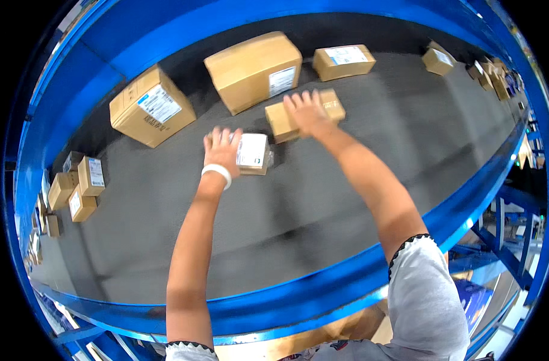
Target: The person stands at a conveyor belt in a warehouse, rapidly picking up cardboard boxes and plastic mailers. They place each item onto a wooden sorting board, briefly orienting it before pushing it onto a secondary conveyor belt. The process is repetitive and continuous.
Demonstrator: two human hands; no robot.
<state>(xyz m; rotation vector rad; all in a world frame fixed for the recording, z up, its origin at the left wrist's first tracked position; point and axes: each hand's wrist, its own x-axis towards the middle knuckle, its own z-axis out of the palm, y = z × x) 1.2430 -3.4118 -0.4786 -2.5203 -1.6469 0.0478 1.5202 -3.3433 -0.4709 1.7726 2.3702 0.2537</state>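
My left hand (222, 149), with a white band on its wrist, rests over the left end of a small cardboard box (253, 169) with a white label on top. Its fingers are stretched and apart; the thumb is hard to make out. Farther right, my right hand (306, 111) lies across the top of a flat brown cardboard box (281, 123), fingers spread. Both boxes sit on a dark grey conveyor belt (250, 240). The undersides of the boxes are hidden.
Beyond my hands stand a labelled carton (151, 109), a larger carton (250, 69) and a low box (345, 63). Several small boxes (91, 175) cluster at left; more parcels (497, 81) lie at far right. A blue rail (322, 289) edges the belt nearest me.
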